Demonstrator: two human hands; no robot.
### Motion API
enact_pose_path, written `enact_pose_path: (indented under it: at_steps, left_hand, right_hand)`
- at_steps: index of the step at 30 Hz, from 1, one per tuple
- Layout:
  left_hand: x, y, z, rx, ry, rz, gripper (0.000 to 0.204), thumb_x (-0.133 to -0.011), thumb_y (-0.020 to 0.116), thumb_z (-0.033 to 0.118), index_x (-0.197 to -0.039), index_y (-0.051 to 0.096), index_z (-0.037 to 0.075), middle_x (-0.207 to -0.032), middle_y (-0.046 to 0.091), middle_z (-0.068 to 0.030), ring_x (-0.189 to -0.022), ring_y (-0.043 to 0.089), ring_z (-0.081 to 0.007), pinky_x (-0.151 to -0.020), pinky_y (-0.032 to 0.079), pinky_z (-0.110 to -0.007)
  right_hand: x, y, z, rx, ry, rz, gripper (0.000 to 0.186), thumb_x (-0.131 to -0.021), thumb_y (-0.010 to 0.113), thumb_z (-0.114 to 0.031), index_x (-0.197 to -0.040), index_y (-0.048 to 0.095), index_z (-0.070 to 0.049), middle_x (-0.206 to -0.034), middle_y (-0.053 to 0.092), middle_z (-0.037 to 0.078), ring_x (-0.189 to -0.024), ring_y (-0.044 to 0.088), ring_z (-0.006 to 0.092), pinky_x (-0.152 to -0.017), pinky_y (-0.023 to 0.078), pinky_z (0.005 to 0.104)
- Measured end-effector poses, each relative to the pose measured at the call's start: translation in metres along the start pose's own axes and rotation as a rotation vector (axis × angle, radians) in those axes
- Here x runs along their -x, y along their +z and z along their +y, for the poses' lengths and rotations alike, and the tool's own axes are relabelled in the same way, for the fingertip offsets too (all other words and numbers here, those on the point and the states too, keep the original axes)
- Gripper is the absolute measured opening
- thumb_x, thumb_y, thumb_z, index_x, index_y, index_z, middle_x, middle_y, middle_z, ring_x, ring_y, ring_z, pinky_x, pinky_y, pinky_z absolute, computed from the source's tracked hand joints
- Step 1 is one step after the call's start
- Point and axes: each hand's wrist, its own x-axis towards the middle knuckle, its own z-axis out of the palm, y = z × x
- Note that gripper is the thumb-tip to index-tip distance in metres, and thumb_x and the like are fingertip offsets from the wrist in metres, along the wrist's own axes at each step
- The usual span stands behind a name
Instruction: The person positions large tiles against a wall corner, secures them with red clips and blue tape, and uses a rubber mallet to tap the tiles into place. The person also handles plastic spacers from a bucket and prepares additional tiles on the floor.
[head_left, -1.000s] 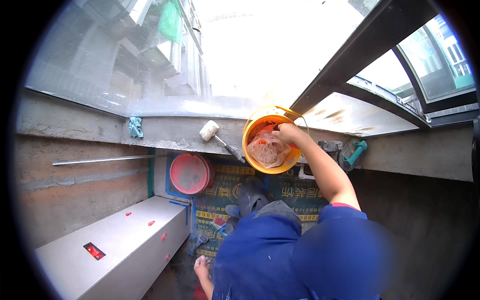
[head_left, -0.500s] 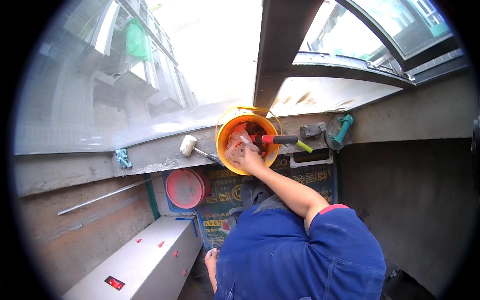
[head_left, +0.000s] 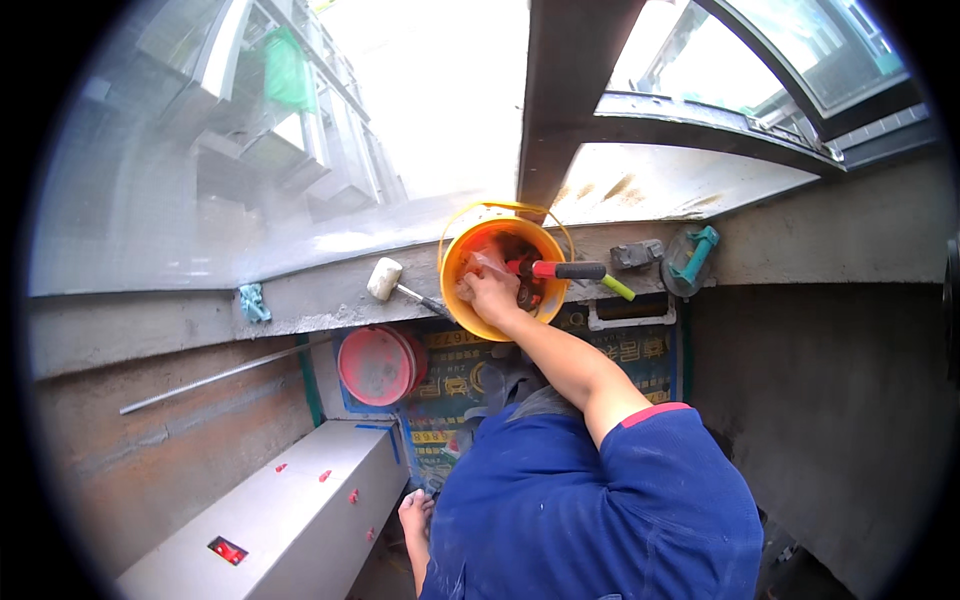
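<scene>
My right hand reaches down into a yellow bucket on the ledge, its fingers closed on a clear plastic bag. Beside the hand, a tool with a red and black handle sticks out over the bucket's right rim, together with a light green handle. Other things deeper in the bucket are partly hidden. Low at my left side, my left hand hangs with curled fingers, and nothing shows in it. A white-headed mallet lies left of the bucket, its handle pointing toward it.
On the ledge are a grey block, a teal-handled suction cup and a teal cloth. Below stand a red-lidded bucket and a long pale tiled box with red clips and a small red level. Windows rise behind the ledge.
My right hand has shifted slightly left and deeper into the bucket, and less of the plastic bag shows. The whole view has moved a little. My left hand stays low at my side.
</scene>
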Motion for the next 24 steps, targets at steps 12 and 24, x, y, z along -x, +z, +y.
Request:
enact_pose_path:
  at_steps: [12, 24]
  left_hand:
    - [-0.016, 0.107, 0.185, -0.379, 0.831, -0.072, 0.027, -0.084, 0.062, 0.021, -0.099, 0.063, -0.001, -0.096, 0.065, -0.0161, -0.088, 0.064, -0.0266, -0.079, 0.048, -0.032]
    - [-0.135, 0.377, 0.264, -1.758, 0.670, -0.726, 0.037, -0.082, 0.050, 0.020, -0.113, 0.064, 0.007, -0.124, 0.057, -0.0156, -0.117, 0.053, -0.0291, -0.094, 0.044, -0.038]
  right_hand:
    - [0.077, -0.233, -0.078, -0.313, -0.047, 0.033, 0.026, -0.075, 0.067, -0.004, -0.098, 0.056, -0.001, -0.081, 0.056, 0.006, -0.069, 0.053, 0.0112, -0.066, 0.045, 0.0264]
    - [0.212, -0.275, -0.050, -0.305, 0.271, 0.246, 0.029, -0.068, 0.066, -0.001, -0.096, 0.057, -0.001, -0.083, 0.054, 0.006, -0.066, 0.050, 0.0127, -0.061, 0.042, 0.0251]
